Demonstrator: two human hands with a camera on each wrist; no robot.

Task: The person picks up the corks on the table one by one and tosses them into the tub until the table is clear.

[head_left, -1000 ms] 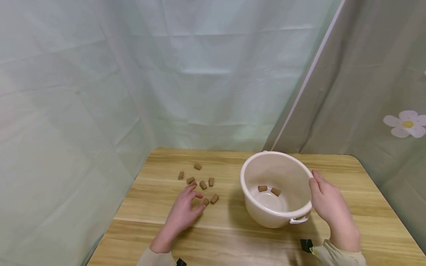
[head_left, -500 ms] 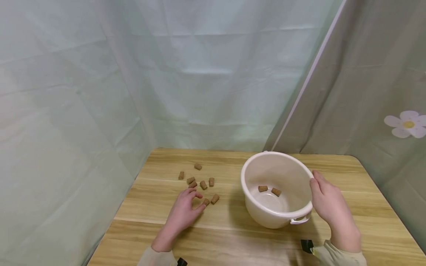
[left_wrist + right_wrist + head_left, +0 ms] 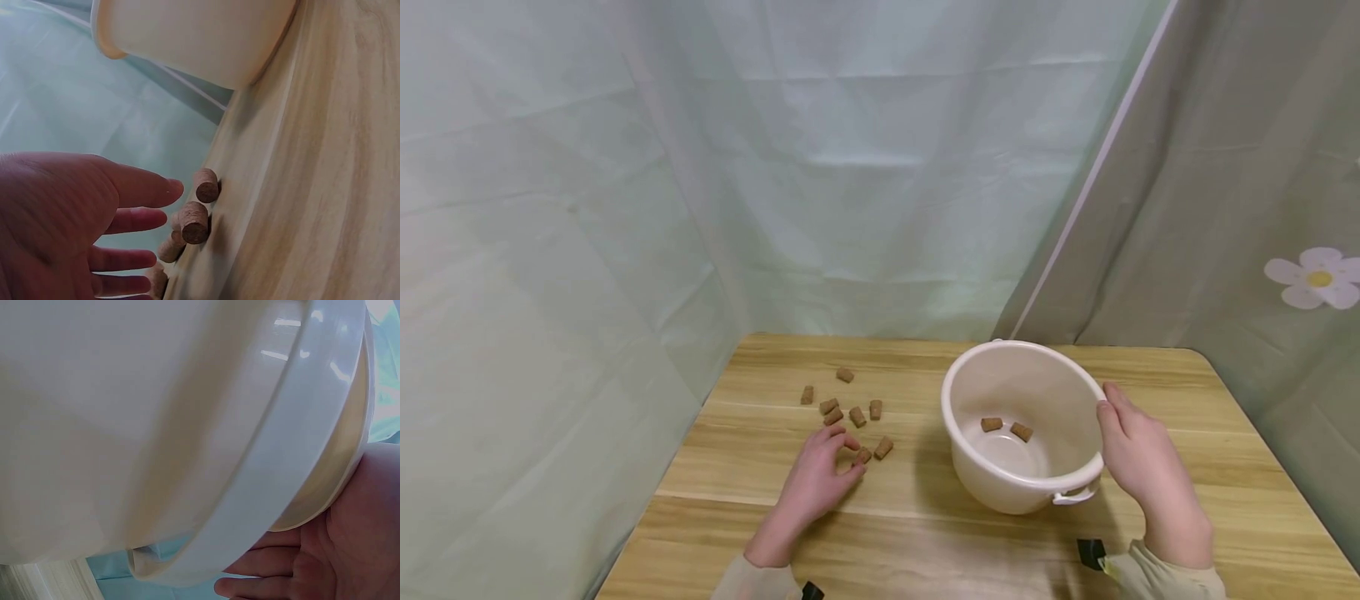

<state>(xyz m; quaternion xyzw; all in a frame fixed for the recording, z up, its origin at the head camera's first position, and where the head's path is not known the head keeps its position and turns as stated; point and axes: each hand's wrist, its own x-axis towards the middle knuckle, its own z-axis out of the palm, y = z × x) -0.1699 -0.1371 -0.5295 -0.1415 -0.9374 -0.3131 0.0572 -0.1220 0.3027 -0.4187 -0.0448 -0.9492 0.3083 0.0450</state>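
Observation:
My left hand (image 3: 816, 475) is low over the table, fingers loosely bent and apart. Its thumb and index fingertips are right by a small brown cork (image 3: 864, 455). In the left wrist view, that cork (image 3: 194, 222) lies just past the fingertips, with another cork (image 3: 205, 185) beyond it. Several more corks (image 3: 857, 417) are scattered farther back. On the right stands a cream plastic bucket (image 3: 1000, 492), tipped slightly toward me, with two corks (image 3: 992, 424) on its bottom. My right hand (image 3: 1146, 458) grips its right rim; the right wrist view shows the fingers (image 3: 269, 561) beyond the rim.
The wood-grain table (image 3: 910, 542) ends at a rounded back edge. Pale green curtains (image 3: 865, 183) hang behind and at the left, with a greyish one (image 3: 1195, 208) at the right. Small black pieces (image 3: 1091, 553) sit by both sleeves.
My left index finger has drawn slightly down and in toward the nearest cork. The right hand, the bucket and the corks stay in place.

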